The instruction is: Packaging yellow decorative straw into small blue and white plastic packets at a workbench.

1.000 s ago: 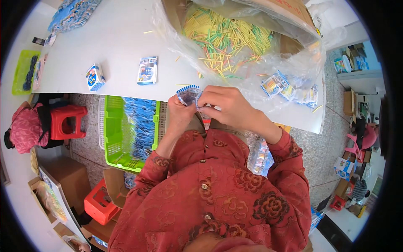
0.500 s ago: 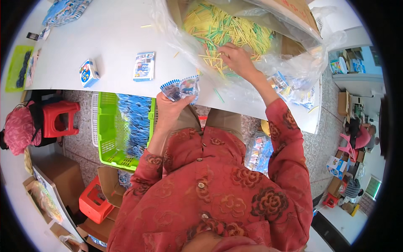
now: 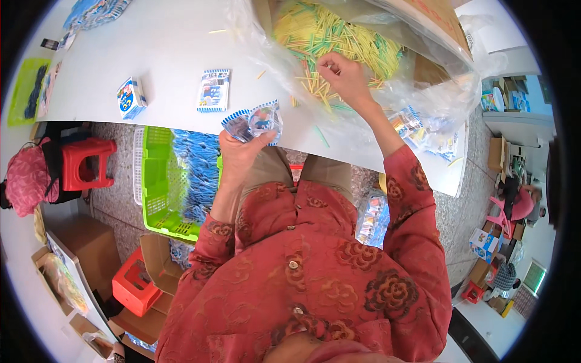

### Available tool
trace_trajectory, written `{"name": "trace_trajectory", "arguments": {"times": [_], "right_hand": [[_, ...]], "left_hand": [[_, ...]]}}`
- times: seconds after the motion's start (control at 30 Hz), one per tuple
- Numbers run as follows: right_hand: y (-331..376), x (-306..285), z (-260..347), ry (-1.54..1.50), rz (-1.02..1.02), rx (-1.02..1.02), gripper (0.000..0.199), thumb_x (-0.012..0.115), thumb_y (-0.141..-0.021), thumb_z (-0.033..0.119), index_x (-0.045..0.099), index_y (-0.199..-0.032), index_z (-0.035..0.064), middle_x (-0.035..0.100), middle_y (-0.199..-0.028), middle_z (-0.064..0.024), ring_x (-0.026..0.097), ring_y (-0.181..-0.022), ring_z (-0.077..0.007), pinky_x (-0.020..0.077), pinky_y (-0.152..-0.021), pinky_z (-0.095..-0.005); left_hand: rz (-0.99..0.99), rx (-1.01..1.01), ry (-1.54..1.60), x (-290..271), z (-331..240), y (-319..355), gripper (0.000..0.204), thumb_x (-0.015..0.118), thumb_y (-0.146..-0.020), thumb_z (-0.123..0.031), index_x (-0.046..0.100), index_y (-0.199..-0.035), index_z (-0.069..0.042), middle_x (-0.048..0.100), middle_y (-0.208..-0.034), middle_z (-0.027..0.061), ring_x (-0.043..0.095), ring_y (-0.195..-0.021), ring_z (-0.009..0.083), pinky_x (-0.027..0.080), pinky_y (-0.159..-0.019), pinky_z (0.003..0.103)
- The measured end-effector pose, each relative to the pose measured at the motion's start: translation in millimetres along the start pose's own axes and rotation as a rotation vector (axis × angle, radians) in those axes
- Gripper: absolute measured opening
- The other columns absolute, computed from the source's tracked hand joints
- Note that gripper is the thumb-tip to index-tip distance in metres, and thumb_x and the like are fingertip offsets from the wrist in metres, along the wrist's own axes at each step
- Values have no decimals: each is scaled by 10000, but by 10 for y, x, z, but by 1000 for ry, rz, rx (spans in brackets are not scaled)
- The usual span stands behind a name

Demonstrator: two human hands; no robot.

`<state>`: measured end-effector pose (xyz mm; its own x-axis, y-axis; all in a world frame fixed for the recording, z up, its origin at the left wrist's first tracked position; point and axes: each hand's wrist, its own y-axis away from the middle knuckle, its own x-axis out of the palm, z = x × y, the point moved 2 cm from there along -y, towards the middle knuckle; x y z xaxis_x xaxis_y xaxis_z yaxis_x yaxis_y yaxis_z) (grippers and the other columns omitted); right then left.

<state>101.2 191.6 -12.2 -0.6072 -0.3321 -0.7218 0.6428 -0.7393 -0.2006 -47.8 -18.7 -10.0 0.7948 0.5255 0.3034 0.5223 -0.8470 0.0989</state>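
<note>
The left hand point(image 3: 239, 152) is located at the near edge of the table point(image 3: 163, 66), with thumb and fingers clamped on a blue-striped packet point(image 3: 265, 123). The right hand point(image 3: 346, 78) is positioned over the mouth of a cardboard carton point(image 3: 433, 23), fingers curled toward the thumb; whether a stick is gripped cannot be determined. The carton occupies the right part of the table and is lined with a clear plastic bag point(image 3: 253, 41), which contains a heap of thin, mainly yellow and green sticks point(image 3: 339, 33). To the left of the carton, 1 flat packet point(image 3: 213, 89) and 1 thick packet point(image 3: 131, 98) rest close to the near edge. Several loose packets point(image 3: 408, 125) lie near the right corner. Below the near edge, toward the left, a green basket point(image 3: 156, 184) contains stacked blue packages point(image 3: 201, 181). At the table's left end, a light-green tray point(image 3: 22, 91) contains a dark item point(image 3: 36, 91).
</note>
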Motion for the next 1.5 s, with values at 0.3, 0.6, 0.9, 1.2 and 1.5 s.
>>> {"name": "trace_trajectory", "arguments": {"times": [0.3, 0.6, 0.9, 1.2, 1.5], "right_hand": [[11, 377, 708, -627, 120, -24, 191, 597, -834, 84, 588, -1015, 24, 629, -860, -42, 604, -716, -91, 498, -634, -238], [-7, -48, -162, 276, 159, -217, 430, 525, -720, -48, 543, -1135, 62, 514, -1218, -99, 572, -999, -279, 485, -813, -368], [-132, 96, -244, 589, 354, -462, 540, 499, -702, -83, 467, -1215, 84, 378, -1349, -67, 477, -1145, -268, 481, -837, -392], [-176, 78, -220, 582, 359, -611, 328, 518, -751, -25, 533, -1075, 21, 530, -1058, -74, 548, -979, -260, 501, -782, -368], [-116, 87, -283, 683, 395, -715, 178, 534, -758, 20, 508, -934, 15, 525, -900, -82, 577, -875, -245, 521, -700, -339]], "left_hand": [[-39, 2, 66, 13, -100, 47, 350, 728, -669, 58, 609, -992, -4, 636, -885, 37, 599, -773, 103, 503, -693, 249], [-38, -9, 82, 5, -65, 54, 364, 728, -672, 57, 603, -1012, 10, 638, -904, 48, 602, -788, 111, 507, -703, 258], [-21, -42, 78, 34, -70, 86, 392, 747, -663, 43, 600, -1024, 9, 633, -922, 52, 603, -808, 120, 513, -720, 270], [-17, -52, 80, 25, -70, 108, 388, 742, -667, 45, 599, -1026, 8, 634, -929, 54, 604, -812, 119, 513, -731, 268], [25, -37, 87, 50, -89, 117, 388, 737, -674, 46, 610, -1039, 18, 641, -953, 58, 606, -829, 117, 512, -743, 266]]}}
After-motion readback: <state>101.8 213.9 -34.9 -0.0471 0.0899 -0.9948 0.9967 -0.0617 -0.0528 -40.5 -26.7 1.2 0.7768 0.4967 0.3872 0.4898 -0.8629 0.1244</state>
